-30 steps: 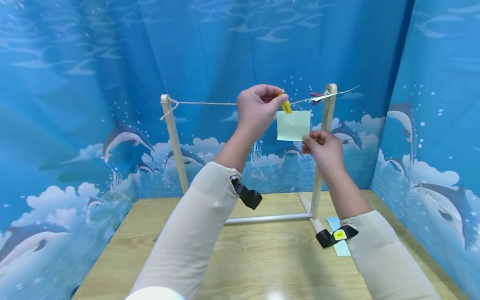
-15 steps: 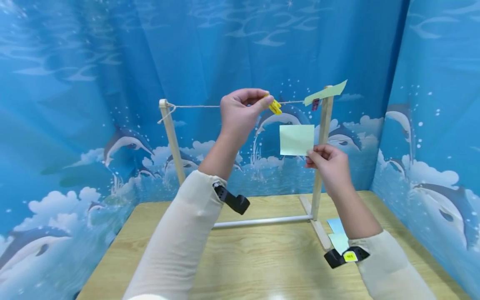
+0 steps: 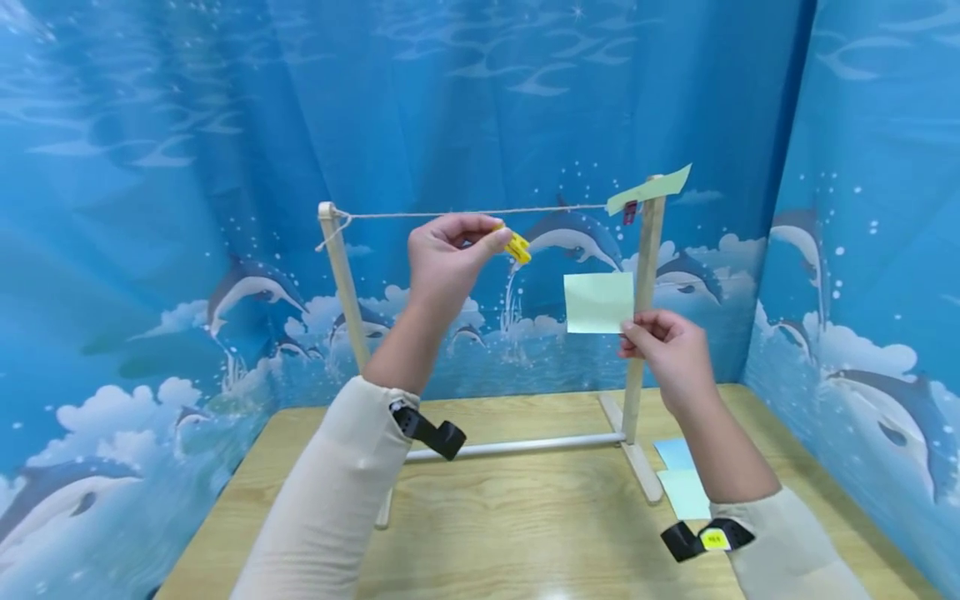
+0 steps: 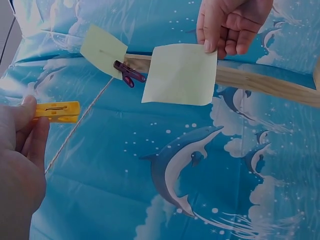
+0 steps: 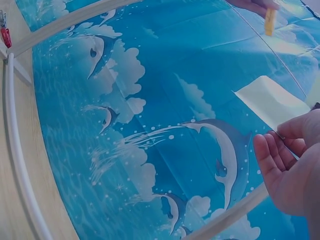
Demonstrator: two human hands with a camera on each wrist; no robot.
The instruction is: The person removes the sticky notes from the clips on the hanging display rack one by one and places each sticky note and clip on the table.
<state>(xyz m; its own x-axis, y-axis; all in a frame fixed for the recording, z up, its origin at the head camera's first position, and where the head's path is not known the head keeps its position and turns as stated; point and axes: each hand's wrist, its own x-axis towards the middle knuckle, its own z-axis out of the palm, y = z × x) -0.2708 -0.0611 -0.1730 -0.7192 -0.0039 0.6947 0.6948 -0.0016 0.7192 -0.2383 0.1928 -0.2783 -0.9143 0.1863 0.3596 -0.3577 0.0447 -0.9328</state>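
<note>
Step apparently pegging: left hand (image 3: 446, 260) pinches yellow plastic clothespin (image 3: 517, 247), upper centre of the head view; right hand (image 3: 674, 353) pinches pale-green square paper note (image 3: 598, 302), right of centre; next move likely calls for raising note to thin beige twine (image 3: 555, 209).

yellow clip (image 4: 60, 113) partly hidden, sleeves (image 3: 322, 500) cut off below
</note>
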